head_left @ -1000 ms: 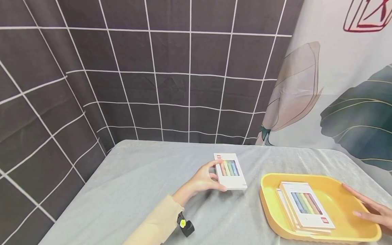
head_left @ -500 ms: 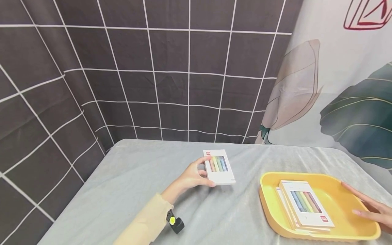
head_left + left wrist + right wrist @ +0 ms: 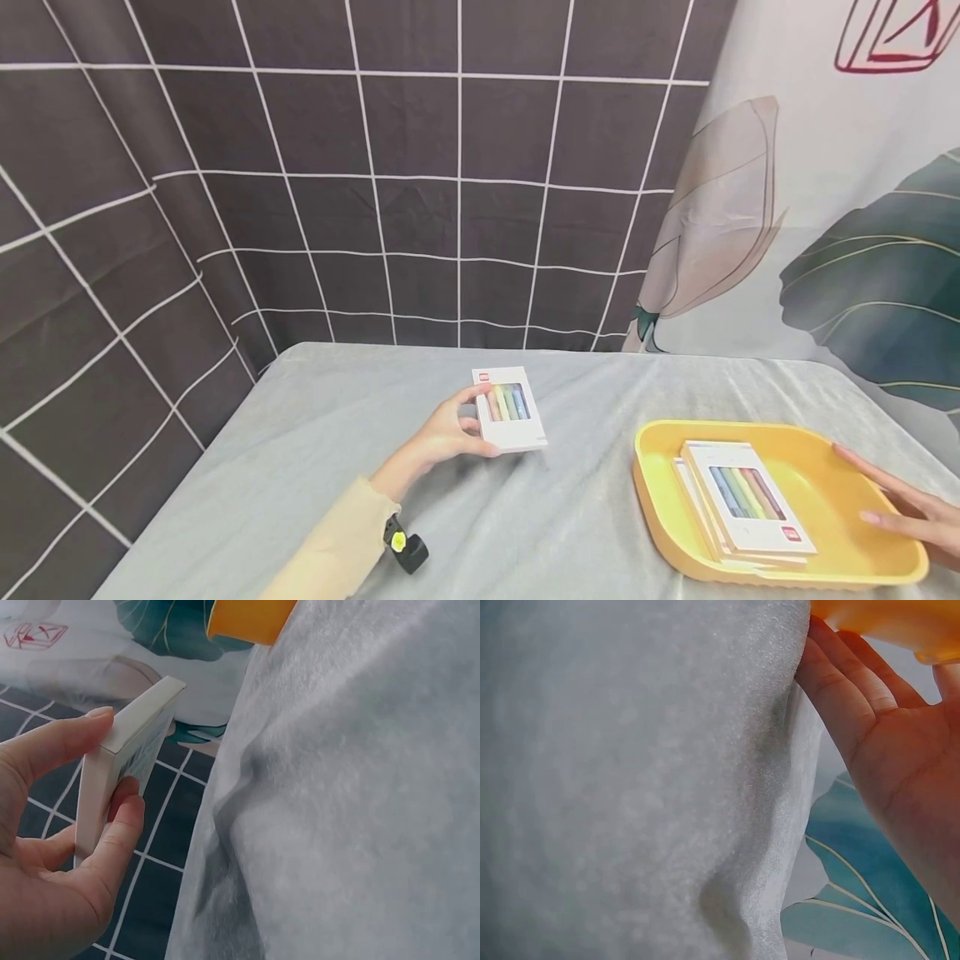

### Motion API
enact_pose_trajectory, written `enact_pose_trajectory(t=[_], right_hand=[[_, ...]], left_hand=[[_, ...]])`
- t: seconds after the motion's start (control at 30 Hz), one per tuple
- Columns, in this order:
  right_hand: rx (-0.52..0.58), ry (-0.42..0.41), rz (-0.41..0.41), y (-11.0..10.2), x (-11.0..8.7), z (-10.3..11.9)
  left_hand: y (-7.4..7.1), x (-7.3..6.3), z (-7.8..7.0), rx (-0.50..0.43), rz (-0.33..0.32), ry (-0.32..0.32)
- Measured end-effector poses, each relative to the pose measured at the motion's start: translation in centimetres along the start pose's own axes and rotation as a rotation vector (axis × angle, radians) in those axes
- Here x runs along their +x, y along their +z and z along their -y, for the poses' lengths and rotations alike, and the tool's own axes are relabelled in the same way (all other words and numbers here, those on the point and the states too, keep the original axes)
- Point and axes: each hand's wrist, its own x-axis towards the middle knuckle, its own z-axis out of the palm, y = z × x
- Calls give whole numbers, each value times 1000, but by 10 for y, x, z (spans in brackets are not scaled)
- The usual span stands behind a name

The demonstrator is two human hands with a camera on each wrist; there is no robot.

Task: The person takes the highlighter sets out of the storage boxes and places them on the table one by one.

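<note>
My left hand (image 3: 442, 433) grips a flat white box (image 3: 512, 435) by its left side in the head view. Through the box's window, a row of pastel-coloured sticks shows; their exact kind is unclear. The left wrist view has the same box (image 3: 139, 724) edge-on between thumb and fingers, held up off the cloth. At the right, my right hand (image 3: 918, 517) holds the end of a yellow tray (image 3: 832, 492), thumb over the rim and fingers along the outside. Similar white boxes (image 3: 765, 533) lie stacked in the tray's left part.
A grey cloth (image 3: 585, 517) covers the table, wrinkled in places. Behind it hangs a dark gridded curtain (image 3: 420, 217), with a leaf-patterned white one (image 3: 735, 283) to the right. A black wrist strap (image 3: 408, 550) hangs below the left sleeve.
My left hand has carried the white box leftward, away from the tray. The right hand and the tray have stayed nearly where they were.
</note>
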Motion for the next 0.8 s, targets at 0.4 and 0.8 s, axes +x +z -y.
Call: enact_pose_trajectory(t=[0.4, 0.8], right_hand=[[-29, -2, -18, 0, 0, -2], [-37, -15, -22, -1, 0, -4]], left_hand=[[-18, -7, 5, 0, -24, -18], [-36, -16, 7, -2, -24, -8]])
